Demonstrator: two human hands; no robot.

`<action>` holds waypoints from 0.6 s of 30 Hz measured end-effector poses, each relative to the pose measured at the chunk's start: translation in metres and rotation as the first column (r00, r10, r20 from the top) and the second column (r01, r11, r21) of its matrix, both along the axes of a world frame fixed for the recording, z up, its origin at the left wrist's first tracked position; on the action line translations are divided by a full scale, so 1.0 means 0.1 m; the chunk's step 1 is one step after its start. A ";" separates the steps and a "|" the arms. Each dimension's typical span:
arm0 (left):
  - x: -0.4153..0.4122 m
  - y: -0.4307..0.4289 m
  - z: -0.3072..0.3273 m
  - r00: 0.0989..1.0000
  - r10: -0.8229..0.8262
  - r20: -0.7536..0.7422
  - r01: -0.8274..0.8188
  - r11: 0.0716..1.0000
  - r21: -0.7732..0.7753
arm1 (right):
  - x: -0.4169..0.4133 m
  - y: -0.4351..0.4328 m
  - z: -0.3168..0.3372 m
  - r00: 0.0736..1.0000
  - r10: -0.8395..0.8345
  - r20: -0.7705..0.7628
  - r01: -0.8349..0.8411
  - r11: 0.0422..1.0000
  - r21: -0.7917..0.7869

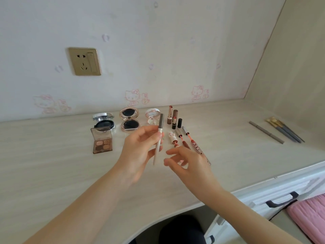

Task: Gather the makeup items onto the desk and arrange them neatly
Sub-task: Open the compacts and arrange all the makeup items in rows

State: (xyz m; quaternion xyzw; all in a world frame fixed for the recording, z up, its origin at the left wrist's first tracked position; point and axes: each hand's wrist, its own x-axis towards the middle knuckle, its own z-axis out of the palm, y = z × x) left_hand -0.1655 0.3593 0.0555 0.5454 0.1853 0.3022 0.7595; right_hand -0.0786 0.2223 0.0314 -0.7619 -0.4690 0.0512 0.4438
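Observation:
My left hand (pixel 139 152) pinches a slim cream makeup pencil (pixel 158 140) with a grey cap, held upright above the desk (pixel 52 164). My right hand (pixel 188 162) hovers just right of it, fingers loosely spread, holding nothing. Behind them lie an open eyeshadow palette (pixel 102 141), an open black cushion compact (pixel 104 122), a rose-gold compact (pixel 129 122) and a white round case (pixel 152 117). Uncapped lipsticks (pixel 173 118) stand beside opened lip glosses (pixel 186 138). My right hand partly covers the gloss tubes.
A grey pencil (pixel 266 132) and several makeup brushes (pixel 284 129) lie at the desk's far right. A wall socket (pixel 84 61) sits above the desk. A drawer with a dark handle (pixel 281 199) and a pink cushion (pixel 309 215) are at the lower right.

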 end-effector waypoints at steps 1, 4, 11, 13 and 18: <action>-0.03 0.01 -0.01 0.999 0.015 -0.028 -0.012 0.995 0.098 | 0.01 0.01 0.00 0.999 -0.002 -0.038 0.003 1.000 0.026; -0.13 0.06 -0.05 0.989 0.090 -0.121 -0.026 0.891 0.453 | 0.04 0.04 0.03 0.986 -0.026 -0.166 0.043 0.994 0.100; -0.32 0.15 -0.27 0.950 0.216 -0.227 0.070 0.560 0.826 | 0.07 0.14 0.00 0.973 -0.003 -0.230 0.024 0.996 0.090; -0.35 0.15 -0.31 0.946 0.236 -0.222 0.082 0.486 0.870 | 0.07 0.15 -0.04 0.977 0.007 -0.213 0.006 0.998 0.063; -0.41 0.16 -0.38 0.949 0.262 -0.172 0.052 0.410 0.911 | 0.10 0.14 -0.13 0.993 0.045 -0.108 -0.045 0.999 -0.004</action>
